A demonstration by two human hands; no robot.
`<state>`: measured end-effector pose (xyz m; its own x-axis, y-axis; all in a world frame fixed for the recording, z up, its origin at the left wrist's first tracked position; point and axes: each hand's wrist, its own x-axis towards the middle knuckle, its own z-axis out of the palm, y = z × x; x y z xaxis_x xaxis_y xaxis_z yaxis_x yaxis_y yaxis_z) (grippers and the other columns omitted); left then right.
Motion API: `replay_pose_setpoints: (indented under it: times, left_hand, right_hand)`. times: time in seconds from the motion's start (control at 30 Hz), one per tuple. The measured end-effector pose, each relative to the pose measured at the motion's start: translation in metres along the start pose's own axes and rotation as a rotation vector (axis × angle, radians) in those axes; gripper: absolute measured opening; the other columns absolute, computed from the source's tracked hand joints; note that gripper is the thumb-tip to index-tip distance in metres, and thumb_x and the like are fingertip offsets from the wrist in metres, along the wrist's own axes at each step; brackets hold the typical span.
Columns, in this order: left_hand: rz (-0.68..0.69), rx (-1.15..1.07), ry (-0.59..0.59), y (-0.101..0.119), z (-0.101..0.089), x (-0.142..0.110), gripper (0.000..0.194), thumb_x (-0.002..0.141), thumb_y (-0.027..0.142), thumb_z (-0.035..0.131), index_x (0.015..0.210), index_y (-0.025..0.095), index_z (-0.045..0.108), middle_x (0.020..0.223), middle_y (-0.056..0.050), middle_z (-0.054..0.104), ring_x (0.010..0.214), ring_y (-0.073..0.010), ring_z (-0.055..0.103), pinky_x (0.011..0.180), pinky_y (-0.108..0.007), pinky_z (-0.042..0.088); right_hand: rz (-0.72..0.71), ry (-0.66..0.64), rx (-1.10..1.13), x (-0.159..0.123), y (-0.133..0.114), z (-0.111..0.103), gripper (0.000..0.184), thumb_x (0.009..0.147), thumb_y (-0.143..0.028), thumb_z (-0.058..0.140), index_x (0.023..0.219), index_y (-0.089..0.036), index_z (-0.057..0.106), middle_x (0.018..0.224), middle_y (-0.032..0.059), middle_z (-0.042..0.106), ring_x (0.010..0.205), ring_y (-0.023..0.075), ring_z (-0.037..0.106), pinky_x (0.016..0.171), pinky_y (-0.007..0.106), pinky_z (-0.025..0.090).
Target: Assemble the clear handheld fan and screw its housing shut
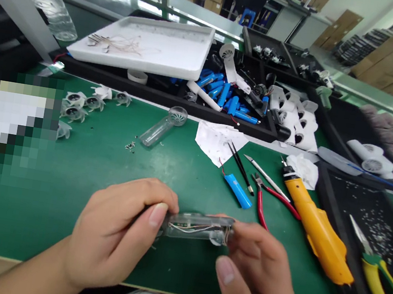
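Both hands hold one clear plastic handle shell (196, 227) with thin wires and a small circuit board inside, low over the green mat (75, 182). My left hand (117, 234) is closed round its left end, thumb on top. My right hand (258, 276) pinches its right end. A second clear shell half (162, 126) with a round grille lies further back on the mat. A loose blue battery (237, 191) with a red lead lies just beyond my right hand.
Black tweezers (240, 166), a craft knife (264, 175), red-handled cutters (266, 200) and a yellow electric screwdriver (317, 231) lie at right. Yellow pliers (381, 285) rest in a black tray. White fan impellers (84, 102) sit at left. Behind, a black tray holds blue batteries (223, 94) under a white foam tray (149, 45).
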<state>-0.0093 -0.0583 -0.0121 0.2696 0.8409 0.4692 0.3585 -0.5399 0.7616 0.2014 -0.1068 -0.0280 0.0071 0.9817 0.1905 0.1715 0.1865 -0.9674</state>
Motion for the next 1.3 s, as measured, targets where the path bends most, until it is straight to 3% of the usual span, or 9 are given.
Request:
replay_pose_setpoints:
  times: [0.17, 0.23, 0.33, 0.43, 0.57, 0.7, 0.97, 1.1, 1.3]
  left_hand:
    - [0.112, -0.086, -0.109, 0.003, -0.008, 0.006, 0.019, 0.089, 0.008, 0.051, 0.101, 0.02, 0.061, 0.083, -0.005, 0.069, 0.073, -0.0162, 0.066, 0.07, -0.027, 0.054]
    - [0.022, -0.203, -0.052, 0.006, -0.01, 0.003, 0.012, 0.097, 0.022, 0.052, 0.1, 0.021, 0.064, 0.085, -0.006, 0.069, 0.077, -0.0171, 0.066, 0.071, -0.026, 0.055]
    - [-0.24, -0.563, 0.097, 0.011, -0.007, -0.01, 0.038, 0.094, 0.06, 0.059, 0.113, 0.028, 0.065, 0.106, -0.007, 0.071, 0.094, -0.0206, 0.068, 0.079, -0.026, 0.057]
    - [-0.384, -0.812, 0.242, 0.013, -0.006, -0.022, 0.065, 0.079, 0.057, 0.08, 0.136, 0.04, 0.052, 0.121, -0.005, 0.07, 0.103, -0.0216, 0.069, 0.09, -0.028, 0.057]
    - [-0.439, -0.775, 0.468, 0.006, -0.021, -0.015, 0.047, 0.085, 0.036, 0.08, 0.127, 0.032, 0.06, 0.102, -0.004, 0.074, 0.092, -0.0183, 0.07, 0.085, -0.026, 0.058]
    - [-0.37, -0.698, 0.636, -0.005, -0.046, 0.013, 0.038, 0.079, 0.032, 0.086, 0.109, 0.025, 0.064, 0.105, -0.006, 0.073, 0.094, -0.0192, 0.067, 0.079, -0.026, 0.059]
    - [-0.266, -0.647, 0.531, 0.0, -0.077, 0.035, 0.028, 0.083, 0.033, 0.082, 0.099, 0.018, 0.065, 0.097, -0.005, 0.07, 0.063, -0.0106, 0.059, 0.058, -0.024, 0.058]
    - [-0.259, -0.67, 0.436, 0.013, -0.085, 0.042, 0.033, 0.078, 0.036, 0.085, 0.097, 0.018, 0.065, 0.092, -0.003, 0.07, 0.051, -0.0077, 0.052, 0.047, -0.024, 0.055]
    - [-0.263, -0.666, 0.332, 0.017, -0.075, 0.058, 0.037, 0.081, 0.048, 0.08, 0.095, 0.017, 0.064, 0.077, -0.001, 0.064, 0.057, -0.0102, 0.053, 0.049, -0.019, 0.046]
  right_hand:
    - [0.15, -0.012, -0.093, 0.001, 0.002, 0.002, 0.024, 0.095, -0.034, 0.065, 0.12, -0.033, 0.065, 0.079, -0.0015, 0.07, 0.065, 0.0118, 0.065, 0.059, 0.018, 0.051]
    - [0.293, -0.013, -0.119, 0.005, 0.002, 0.004, 0.027, 0.092, -0.05, 0.066, 0.106, -0.027, 0.071, 0.063, -0.0017, 0.064, 0.055, 0.0117, 0.056, 0.052, 0.02, 0.045]
    - [0.487, -0.113, 0.106, 0.016, -0.003, 0.012, 0.047, 0.091, -0.064, 0.059, 0.104, -0.02, 0.067, 0.052, -0.0027, 0.055, 0.048, 0.0118, 0.05, 0.048, 0.022, 0.04]
    - [0.573, -0.363, 0.299, 0.036, -0.015, 0.029, 0.053, 0.094, -0.069, 0.049, 0.101, -0.018, 0.062, 0.051, -0.0045, 0.051, 0.044, 0.0103, 0.044, 0.045, 0.021, 0.035]
    - [0.308, -0.686, 0.178, 0.082, -0.035, 0.06, 0.048, 0.099, -0.057, 0.044, 0.089, -0.016, 0.067, 0.068, 0.0012, 0.06, 0.062, 0.0128, 0.054, 0.061, 0.025, 0.043]
    - [0.033, -0.632, -0.112, 0.139, -0.035, 0.086, 0.047, 0.098, -0.051, 0.052, 0.133, -0.022, 0.061, 0.089, 0.0028, 0.065, 0.081, 0.0172, 0.06, 0.074, 0.029, 0.046]
    - [-0.112, -0.726, -0.441, 0.188, -0.026, 0.075, 0.053, 0.107, -0.051, 0.025, 0.143, -0.026, 0.055, 0.085, 0.0034, 0.069, 0.072, 0.0173, 0.065, 0.068, 0.03, 0.051]
    - [-0.16, -0.595, -0.786, 0.196, -0.022, 0.088, 0.05, 0.101, -0.033, 0.054, 0.149, -0.023, 0.045, 0.122, 0.011, 0.065, 0.106, 0.0258, 0.065, 0.093, 0.047, 0.051]
    - [-0.216, -0.6, -1.038, 0.203, -0.017, 0.099, 0.026, 0.093, -0.024, 0.069, 0.118, -0.017, 0.065, 0.13, 0.0093, 0.06, 0.118, 0.0276, 0.058, 0.099, 0.051, 0.051]
